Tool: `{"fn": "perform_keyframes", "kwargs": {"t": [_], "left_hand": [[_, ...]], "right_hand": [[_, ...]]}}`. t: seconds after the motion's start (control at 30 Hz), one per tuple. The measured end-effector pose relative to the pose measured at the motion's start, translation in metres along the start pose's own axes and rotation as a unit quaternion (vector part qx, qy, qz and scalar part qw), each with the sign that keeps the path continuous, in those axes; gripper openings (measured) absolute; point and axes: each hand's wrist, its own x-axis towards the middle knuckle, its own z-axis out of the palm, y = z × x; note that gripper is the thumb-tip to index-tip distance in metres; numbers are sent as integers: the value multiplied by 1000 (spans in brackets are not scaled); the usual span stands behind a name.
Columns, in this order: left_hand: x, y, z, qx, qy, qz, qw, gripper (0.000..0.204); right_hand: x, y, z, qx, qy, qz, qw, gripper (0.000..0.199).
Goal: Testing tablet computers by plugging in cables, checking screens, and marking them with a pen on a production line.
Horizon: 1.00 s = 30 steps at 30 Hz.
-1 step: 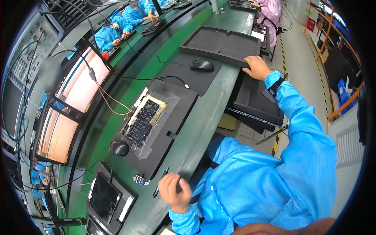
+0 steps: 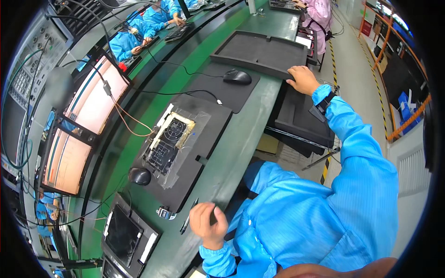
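My right hand [image 2: 303, 80] grips the near right corner of a black shallow tray [image 2: 278, 72], which rests on the green bench. My left hand [image 2: 208, 225] is loosely curled above the bench's near edge, with a gap between thumb and fingers and nothing visible in it. Beside its fingers lies a black pen [image 2: 188, 217]. Farther in, a black mat [image 2: 204, 134] carries a fixture [image 2: 169, 139] with a dark board, a round fan-like part and clear tape around it. A small metal-and-blue item [image 2: 165, 213] sits by the mat's near corner.
Two black computer mice [image 2: 238, 77] lie on the bench, among several cables. Lit monitors [image 2: 69, 160] stand at the left, near a dark tablet-like panel [image 2: 123, 233]. Below the tray is a wire cart [image 2: 303, 123] with black trays. Co-workers in blue [image 2: 130, 39] and pink sit beyond.
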Motion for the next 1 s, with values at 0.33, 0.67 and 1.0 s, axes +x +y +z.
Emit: {"fn": "perform_keyframes", "kwargs": {"t": [0.33,0.67,1.0], "left_hand": [[7,-4,19,-10,-102,-34,994,17],[-14,-14,29,-29,-60,-49,997,29],[-21,-13,25,-36,-16,-58,998,30]], "right_hand": [[-107,28,-23,-68,297,41,952,36],[-93,28,11,-28,271,-3,962,48],[-7,-91,26,7,341,-107,934,41]]}}
